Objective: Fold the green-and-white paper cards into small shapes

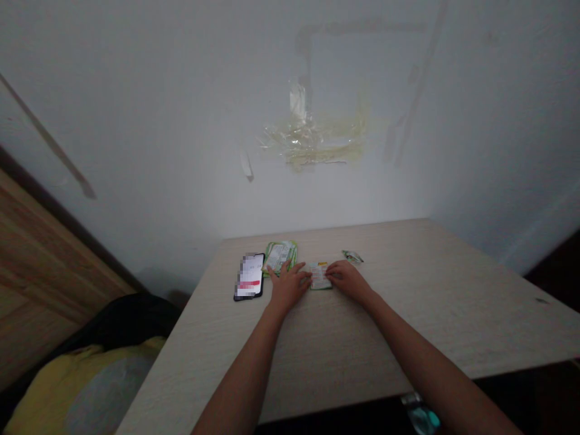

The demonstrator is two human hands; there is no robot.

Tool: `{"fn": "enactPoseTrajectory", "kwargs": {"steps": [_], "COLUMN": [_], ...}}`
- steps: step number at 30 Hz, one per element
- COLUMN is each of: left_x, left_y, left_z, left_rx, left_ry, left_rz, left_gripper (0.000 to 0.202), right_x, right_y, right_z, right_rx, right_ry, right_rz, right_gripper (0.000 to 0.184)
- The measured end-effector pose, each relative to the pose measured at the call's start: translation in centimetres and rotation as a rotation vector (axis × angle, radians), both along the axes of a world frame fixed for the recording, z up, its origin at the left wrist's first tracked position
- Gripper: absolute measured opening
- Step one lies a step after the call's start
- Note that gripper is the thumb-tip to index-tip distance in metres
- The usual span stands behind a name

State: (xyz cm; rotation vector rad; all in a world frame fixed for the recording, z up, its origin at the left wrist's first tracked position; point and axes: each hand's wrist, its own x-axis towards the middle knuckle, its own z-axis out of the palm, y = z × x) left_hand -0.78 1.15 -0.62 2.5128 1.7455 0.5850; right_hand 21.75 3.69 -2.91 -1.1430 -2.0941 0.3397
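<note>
A small printed packet (321, 277) with a green lower edge lies on the table between my hands. My left hand (289, 285) has its fingers spread. Its thumb side reaches the packet's left edge, while other fingertips rest by a pile of green-and-white packets (280, 255). At the packet's right edge, my right hand (348, 279) is closed, its fingers bent together on that edge. Just beyond it lies a small green scrap of wrapper (352, 257).
A phone (249, 278) with a lit screen lies left of the pile. The pale wooden table (344, 356) meets a wall (203, 151) bearing tape. Yellow cloth (49, 386) sits low at the left. A clear object with a teal part (434, 418) shows below the front edge.
</note>
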Motion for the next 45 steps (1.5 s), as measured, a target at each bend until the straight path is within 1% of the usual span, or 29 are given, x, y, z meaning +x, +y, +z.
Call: {"fn": "enactPoseTrajectory", "kwargs": {"steps": [7,14,19,27,35,38,42,45], "left_x": [0.24,0.14,0.08,0.21,0.1,0.05,0.02,-0.06], "left_y": [-0.18,-0.07,-0.07,-0.16,-0.17,-0.18,-0.07,0.15], "left_z": [0.38,0.27,0.29,0.39,0.67,0.74,0.69,0.65], "left_rx": [-0.016,-0.018,-0.021,-0.001,-0.04,-0.026,0.008,-0.031], "left_ry": [0.021,0.02,0.03,0.035,0.039,0.05,0.048,0.047], "left_rz": [0.023,0.044,0.055,0.05,0.051,0.038,-0.034,-0.094], "left_gripper": [0.023,0.023,0.025,0.024,0.025,0.025,0.026,0.029], "right_x": [0.47,0.81,0.79,0.63,0.71,0.73,0.62,0.53], "right_y": [0.25,0.74,0.75,0.32,0.56,0.53,0.27,0.04], "right_z": [-0.52,-0.75,-0.75,-0.44,-0.81,-0.85,-0.54,-0.25], "right_rx": [-0.006,-0.057,-0.077,-0.078,-0.061,-0.052,-0.03,-0.024], "right_ry": [0.055,0.029,-0.008,-0.009,-0.024,-0.026,-0.024,-0.016], "right_rz": [0.03,0.053,0.016,0.009,0.004,0.009,0.021,0.015], "right_gripper": [0.015,0.021,0.021,0.021,0.02,0.019,0.021,0.019]}}
